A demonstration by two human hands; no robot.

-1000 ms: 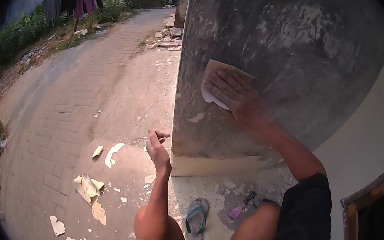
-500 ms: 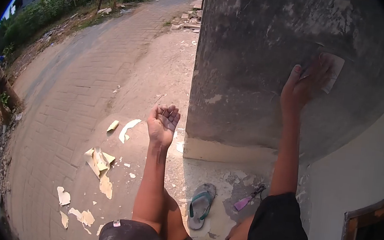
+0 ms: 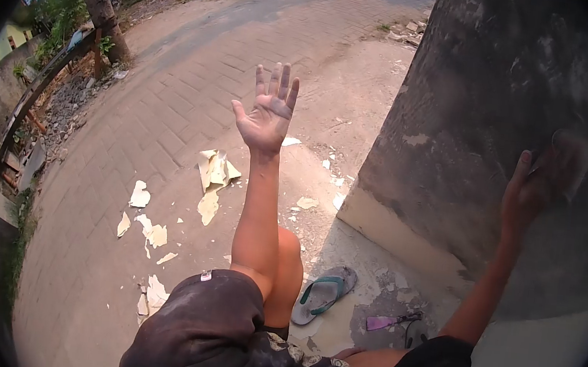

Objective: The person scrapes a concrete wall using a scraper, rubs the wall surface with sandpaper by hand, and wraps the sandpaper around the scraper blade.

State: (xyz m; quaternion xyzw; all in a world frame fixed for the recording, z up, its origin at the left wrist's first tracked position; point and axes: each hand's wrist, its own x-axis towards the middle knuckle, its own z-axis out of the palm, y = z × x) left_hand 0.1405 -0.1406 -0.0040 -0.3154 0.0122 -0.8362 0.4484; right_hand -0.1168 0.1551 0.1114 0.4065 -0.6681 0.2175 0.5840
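My left hand (image 3: 265, 119) is raised over the paved ground, palm toward me and fingers spread, with nothing in it. Pale dust coats its palm and fingers. On the right, my right hand (image 3: 534, 187) presses a pale sheet that looks like sandpaper (image 3: 579, 167) flat against the dark, patchy wall (image 3: 451, 121). The hand and sheet are slightly blurred, and the thumb stands apart from the fingers.
A grey flip-flop with green straps (image 3: 325, 296) lies on the floor below the wall. Right of it is a purple-handled tool (image 3: 387, 322). Peeled paint pieces (image 3: 214, 175) litter the ground at left. A tree trunk (image 3: 99, 2) rises beyond the brick-paved lane (image 3: 174, 99).
My view has turned left. My left hand has risen and spread its formerly curled fingers. My right hand, with the sandpaper, stays against the wall and appears farther right and lower.
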